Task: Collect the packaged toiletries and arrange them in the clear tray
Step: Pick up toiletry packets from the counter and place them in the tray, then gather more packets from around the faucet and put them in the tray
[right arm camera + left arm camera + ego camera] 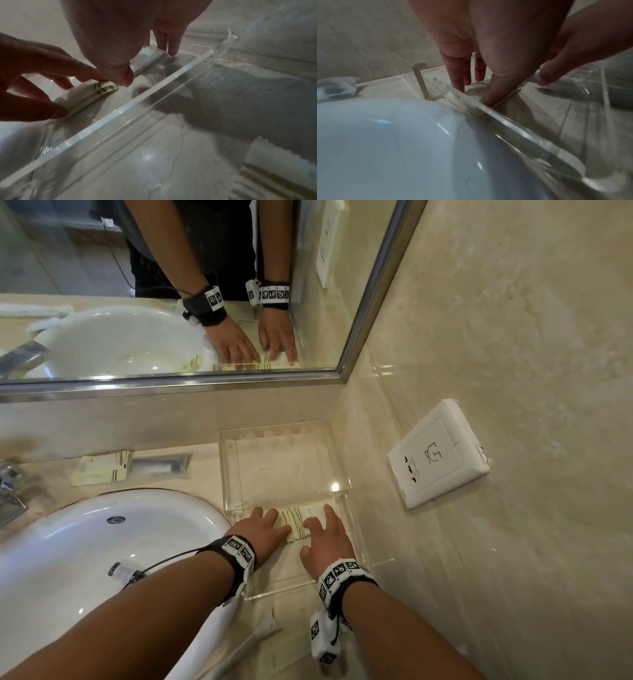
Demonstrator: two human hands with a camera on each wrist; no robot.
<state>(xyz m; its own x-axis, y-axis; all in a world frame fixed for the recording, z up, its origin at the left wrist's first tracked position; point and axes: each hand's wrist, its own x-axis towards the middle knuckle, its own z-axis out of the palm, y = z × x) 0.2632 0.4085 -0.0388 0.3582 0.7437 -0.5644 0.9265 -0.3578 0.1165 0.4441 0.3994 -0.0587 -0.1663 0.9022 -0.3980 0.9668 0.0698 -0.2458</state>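
At the left of the head view sits the white sink, a small bottle lying in its basin. Above it, a striped sachet lies on the counter. Lower centre, the left hand rests straight fingers on the striped packet inside the clear tray. The right hand presses the same packet's right end with straight fingers. A wall socket sits at the right.
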